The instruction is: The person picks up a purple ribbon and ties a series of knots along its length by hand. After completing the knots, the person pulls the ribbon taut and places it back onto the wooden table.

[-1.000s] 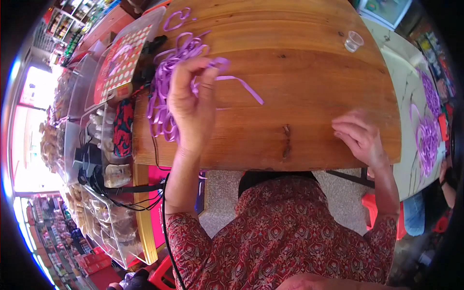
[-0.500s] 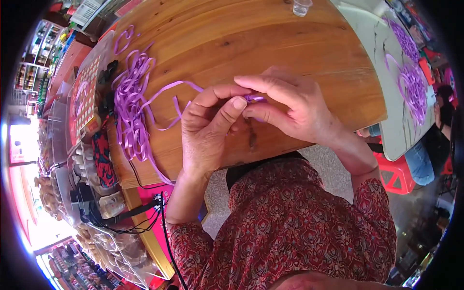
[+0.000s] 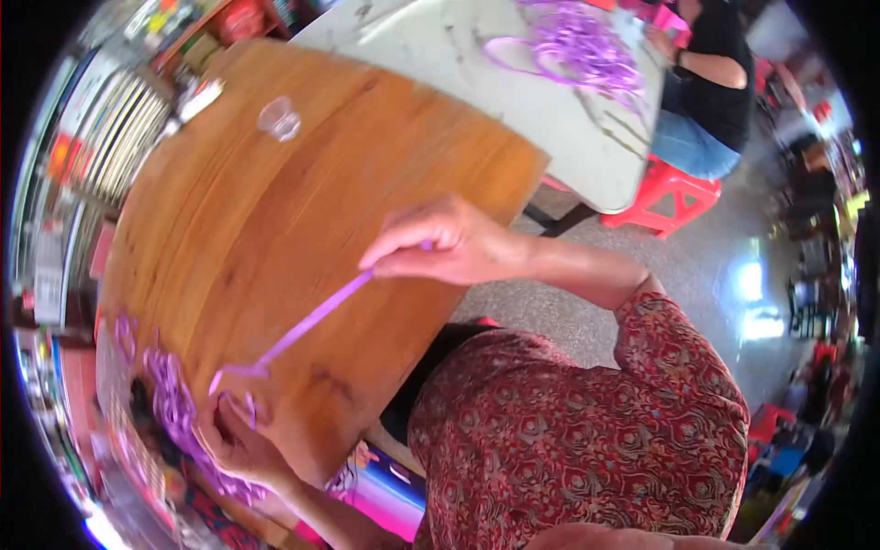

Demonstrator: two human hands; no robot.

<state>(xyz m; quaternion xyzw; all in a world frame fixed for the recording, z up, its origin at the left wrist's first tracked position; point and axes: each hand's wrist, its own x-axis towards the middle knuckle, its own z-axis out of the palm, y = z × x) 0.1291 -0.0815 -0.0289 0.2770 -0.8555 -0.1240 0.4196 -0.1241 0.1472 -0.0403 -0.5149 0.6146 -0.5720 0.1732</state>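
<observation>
Leaning over the wooden table (image 3: 302,238), a person in a red patterned top (image 3: 587,440) has both forearms across its near edge. The left hand (image 3: 238,447) is curled by the near-left corner, hiding part of the tangled purple ribbon pile (image 3: 174,394) behind it; small loops show at its fingertips, but blur makes it impossible to tell whether they are pinched. Past the middle of the near edge, the right hand (image 3: 449,246) pinches a purple ribbon strip (image 3: 316,314) between thumb and fingers. That strip slants across the tabletop toward the left hand, its lower part bent just above the fingers.

The pile runs along the table's left edge, crowded by a dark object (image 3: 144,408) on its outer side; a separate ribbon loop (image 3: 126,336) lies farther up that edge. A clear plastic cup (image 3: 279,119) stands near the far end, well apart from the hands. Beyond the right edge, a white marbled table (image 3: 440,55) bears another purple heap (image 3: 587,50), with a co-worker (image 3: 720,69) in black seated beside it on a red stool (image 3: 669,197).
</observation>
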